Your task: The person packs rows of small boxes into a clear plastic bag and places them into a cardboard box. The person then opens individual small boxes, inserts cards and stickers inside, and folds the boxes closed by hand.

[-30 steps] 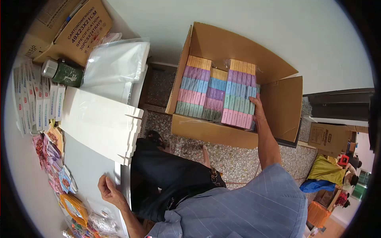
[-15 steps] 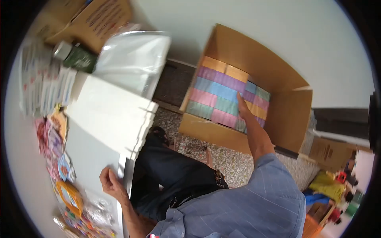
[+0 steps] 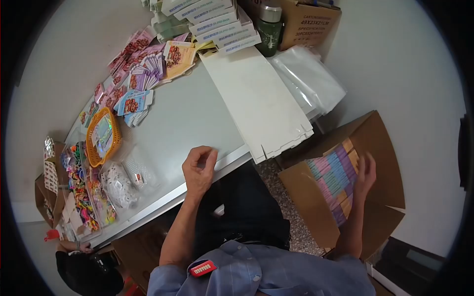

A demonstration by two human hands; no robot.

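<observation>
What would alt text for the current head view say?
A person's right hand is over an open carton of pastel-coloured boxes; the left hand, loosely curled, is near the edge of a grey table. White board, printed cards and an orange basket lie there.

Small oblong boxes [image 3: 332,169] in pastel pink, green, blue, purple and orange sit snugly side by side, their colours running in bands, inside a large brown cardboard carton [image 3: 307,203] standing open-topped, low on the person's right.
</observation>
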